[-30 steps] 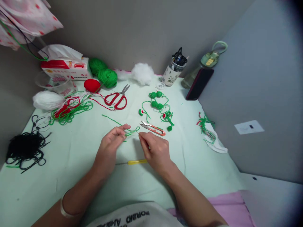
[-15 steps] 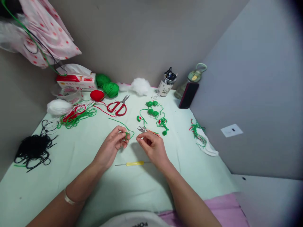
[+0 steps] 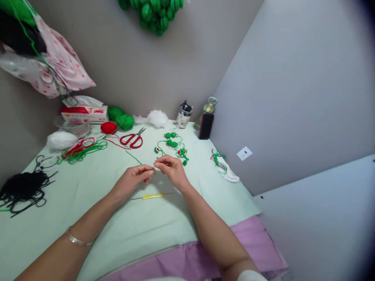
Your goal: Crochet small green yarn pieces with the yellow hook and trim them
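Observation:
My left hand (image 3: 133,178) and my right hand (image 3: 171,168) meet fingertip to fingertip above the pale green table (image 3: 96,203). Both are pinched on a thin green yarn strand (image 3: 135,157) that trails back to the left. A yellow-handled crochet hook (image 3: 151,196) lies on the table just below my hands. Small green crocheted balls (image 3: 172,143) with loose yarn lie just beyond my right hand.
Red scissors (image 3: 132,139), red yarn ball (image 3: 108,127), green yarn balls (image 3: 121,118), white stuffing (image 3: 156,118), a tissue box (image 3: 83,113), a jar (image 3: 183,117), a phone (image 3: 206,125), black yarn (image 3: 22,187) and yarn scraps (image 3: 219,162) surround the hands. Walls close in behind and right.
The view has tilted up and pulled back. My hands have come together, fingertips now touching on the green strand. The orange snips are no longer visible.

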The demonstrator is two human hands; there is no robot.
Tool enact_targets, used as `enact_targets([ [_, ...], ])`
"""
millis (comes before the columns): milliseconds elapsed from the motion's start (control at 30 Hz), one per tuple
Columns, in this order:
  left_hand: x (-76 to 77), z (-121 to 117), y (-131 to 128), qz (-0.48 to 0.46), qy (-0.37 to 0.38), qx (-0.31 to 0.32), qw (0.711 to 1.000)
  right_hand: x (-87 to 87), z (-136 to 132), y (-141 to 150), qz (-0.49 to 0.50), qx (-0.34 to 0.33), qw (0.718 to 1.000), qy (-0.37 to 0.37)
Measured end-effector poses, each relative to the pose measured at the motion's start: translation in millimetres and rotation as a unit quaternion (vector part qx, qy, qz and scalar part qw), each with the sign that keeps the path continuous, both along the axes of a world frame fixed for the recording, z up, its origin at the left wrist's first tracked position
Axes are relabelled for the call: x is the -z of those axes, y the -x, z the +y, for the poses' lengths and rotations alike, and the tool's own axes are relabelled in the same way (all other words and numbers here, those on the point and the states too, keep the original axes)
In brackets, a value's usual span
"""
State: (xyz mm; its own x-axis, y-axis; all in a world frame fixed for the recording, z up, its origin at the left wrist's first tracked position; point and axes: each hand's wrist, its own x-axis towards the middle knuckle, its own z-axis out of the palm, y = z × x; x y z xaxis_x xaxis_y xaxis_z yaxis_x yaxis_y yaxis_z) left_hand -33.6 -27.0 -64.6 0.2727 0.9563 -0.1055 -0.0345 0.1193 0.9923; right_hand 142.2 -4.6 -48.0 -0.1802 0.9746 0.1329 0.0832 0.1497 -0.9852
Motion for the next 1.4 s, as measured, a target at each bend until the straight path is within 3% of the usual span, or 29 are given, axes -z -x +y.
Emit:
enact_targets([
  [233,2.5,-0.1,-0.7,-0.036,0.006,0.016,0.999,7.2,3.7,1.2,0.054,0.003,0.998,0.026],
  [500,4.4,-3.9,-1.1,-0.068,0.03,0.065,0.995,10.0,6.1,-1.0,0.086,0.062,0.994,0.011],
  [733,5.6,-4.6,-1.6,-0.025,0.027,0.102,0.994,8.1,9.3,-2.9,0.158,0.032,0.985,0.064],
  [933,-0.8,-3.0,6.5,0.096,-0.033,0.147,0.984,-28.2,8.1,-37.7,0.238,0.08,0.968,0.024],
  [1033,-7.2,11.8,11.1,0.178,-0.097,0.109,0.973,-55.7,1.3,-63.2,0.258,0.087,0.962,-0.001],
  [1167,-12.4,51.0,4.5,0.288,-0.19,0.041,0.938,-86.0,-3.6,-94.1,0.276,0.122,0.952,-0.053],
  [1267,-9.9,81.1,-12.6,0.331,-0.239,0.034,0.912,-95.0,-3.2,-105.0,0.276,0.165,0.942,-0.093],
  [1400,-0.2,105.5,-31.9,0.336,-0.259,0.027,0.905,-88.2,-2.7,-94.9,0.243,0.172,0.95,-0.09],
])
